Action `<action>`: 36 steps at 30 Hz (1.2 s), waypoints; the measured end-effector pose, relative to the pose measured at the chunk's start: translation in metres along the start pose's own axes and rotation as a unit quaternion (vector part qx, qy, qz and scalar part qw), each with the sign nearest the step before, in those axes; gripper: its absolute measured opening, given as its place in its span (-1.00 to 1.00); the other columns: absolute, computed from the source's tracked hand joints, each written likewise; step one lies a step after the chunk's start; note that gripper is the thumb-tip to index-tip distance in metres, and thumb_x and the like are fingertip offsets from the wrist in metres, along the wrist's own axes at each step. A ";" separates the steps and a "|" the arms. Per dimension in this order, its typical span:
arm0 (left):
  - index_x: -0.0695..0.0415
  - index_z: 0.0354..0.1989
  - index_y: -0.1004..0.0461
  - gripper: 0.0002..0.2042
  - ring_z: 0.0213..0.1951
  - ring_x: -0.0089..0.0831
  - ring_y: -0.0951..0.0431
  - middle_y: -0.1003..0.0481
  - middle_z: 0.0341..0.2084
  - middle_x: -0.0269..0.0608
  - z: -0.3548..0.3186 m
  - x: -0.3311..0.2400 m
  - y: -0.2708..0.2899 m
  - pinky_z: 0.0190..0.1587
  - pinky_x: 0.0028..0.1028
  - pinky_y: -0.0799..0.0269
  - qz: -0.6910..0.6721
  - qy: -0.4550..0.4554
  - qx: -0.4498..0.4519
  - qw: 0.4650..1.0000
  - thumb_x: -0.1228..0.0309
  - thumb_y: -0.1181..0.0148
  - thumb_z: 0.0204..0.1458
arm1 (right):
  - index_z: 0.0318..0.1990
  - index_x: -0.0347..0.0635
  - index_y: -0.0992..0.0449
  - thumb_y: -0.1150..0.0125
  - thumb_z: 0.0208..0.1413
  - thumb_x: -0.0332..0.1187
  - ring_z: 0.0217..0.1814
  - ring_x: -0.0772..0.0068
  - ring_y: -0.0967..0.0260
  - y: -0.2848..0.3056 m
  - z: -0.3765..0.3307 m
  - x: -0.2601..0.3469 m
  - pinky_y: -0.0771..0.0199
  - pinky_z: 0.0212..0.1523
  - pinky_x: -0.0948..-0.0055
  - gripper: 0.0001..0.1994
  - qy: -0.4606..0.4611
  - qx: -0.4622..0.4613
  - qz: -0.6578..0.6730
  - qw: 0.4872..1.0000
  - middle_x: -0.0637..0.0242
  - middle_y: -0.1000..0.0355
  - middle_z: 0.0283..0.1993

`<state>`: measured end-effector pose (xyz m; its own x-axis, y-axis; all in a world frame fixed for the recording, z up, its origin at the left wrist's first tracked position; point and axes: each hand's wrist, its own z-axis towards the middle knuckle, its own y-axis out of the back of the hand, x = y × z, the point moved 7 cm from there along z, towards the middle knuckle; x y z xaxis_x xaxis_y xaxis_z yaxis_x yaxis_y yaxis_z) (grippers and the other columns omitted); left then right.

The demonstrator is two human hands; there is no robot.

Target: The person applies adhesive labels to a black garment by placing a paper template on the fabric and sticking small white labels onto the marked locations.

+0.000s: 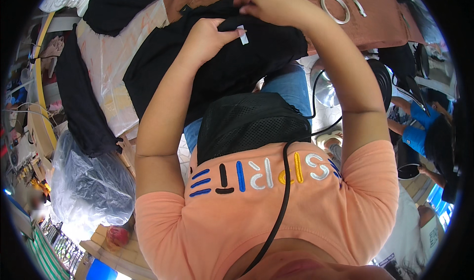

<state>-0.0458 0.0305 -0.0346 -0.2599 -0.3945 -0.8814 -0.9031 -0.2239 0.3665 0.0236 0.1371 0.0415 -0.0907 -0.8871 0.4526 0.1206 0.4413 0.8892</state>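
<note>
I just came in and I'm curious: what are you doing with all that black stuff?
A person is handling a black cloth. The left hand pinches it beside a small white tag. The right hand is close by, near the cloth's far edge. A pale ring lies to the right on a brown cover.

Left arm (165, 107) bent, forearm angled up and inward, left hand (203, 39) near the near edge of the surface (387, 31), thumb (231, 35) pinched inward, right arm (345, 70) bent, right hand (266, 3) farther from that edge, palm down, fingers (243, 0) parted, loosely curled
</note>
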 end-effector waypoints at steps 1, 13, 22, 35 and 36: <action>0.27 -0.24 -0.58 -0.62 -0.44 -0.51 -0.54 -0.56 -0.51 -0.21 0.002 0.007 0.002 -0.33 -0.54 -0.40 -0.015 0.004 -0.008 1.000 0.19 -0.35 -0.10 | -0.09 -0.23 -0.42 -0.10 0.07 -0.50 -0.33 0.33 -0.47 0.014 -0.010 0.006 -0.44 -0.24 0.42 -0.77 0.029 -0.108 -0.022 0.993 0.24 -0.50 -0.37; 0.37 -0.10 -0.46 -0.44 -0.19 -0.53 -0.50 -0.53 -0.26 -0.15 0.000 0.011 0.000 -0.11 -0.57 -0.34 -0.066 0.057 -0.046 0.995 0.15 -0.40 -0.16 | -0.32 -0.03 -0.55 -0.23 -0.01 -0.32 -0.33 0.23 -0.47 -0.025 -0.062 0.014 -0.47 -0.35 0.33 -0.90 0.033 -0.241 0.014 0.970 0.36 -0.48 -0.35; 0.42 -0.02 -0.39 -0.29 -0.05 -0.42 -0.45 -0.48 -0.14 -0.02 0.002 0.016 -0.002 -0.02 -0.50 -0.32 -0.109 0.070 0.007 0.992 0.06 -0.42 -0.22 | -0.30 -0.11 -0.55 -0.25 0.01 -0.37 -0.34 0.25 -0.47 -0.024 -0.064 0.016 -0.45 -0.36 0.40 -0.90 0.015 -0.203 0.059 0.977 0.31 -0.48 -0.31; 0.36 -0.06 -0.44 -0.42 -0.15 -0.49 -0.51 -0.53 -0.21 -0.11 0.006 0.018 -0.004 -0.09 -0.55 -0.36 -0.109 0.047 -0.007 0.993 0.15 -0.40 -0.16 | -0.33 -0.11 -0.51 -0.17 0.07 -0.37 -0.36 0.30 -0.49 -0.015 -0.065 0.020 -0.47 -0.41 0.41 -0.94 0.019 -0.303 0.060 0.951 0.35 -0.48 -0.40; 0.34 -0.08 -0.47 -0.46 -0.18 -0.51 -0.51 -0.54 -0.23 -0.15 0.005 0.015 -0.006 -0.11 -0.56 -0.37 -0.118 0.045 0.000 0.992 0.17 -0.40 -0.15 | -0.32 -0.14 -0.49 -0.15 0.10 -0.40 -0.38 0.37 -0.48 -0.013 -0.064 0.016 -0.47 -0.38 0.47 -0.95 -0.011 -0.285 0.128 0.950 0.35 -0.48 -0.39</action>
<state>-0.0455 0.0304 -0.0511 -0.0104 -0.4086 -0.9127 -0.9354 -0.3187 0.1533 0.0834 0.1082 0.0331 -0.0057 -0.7544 0.6564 0.6572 0.4919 0.5710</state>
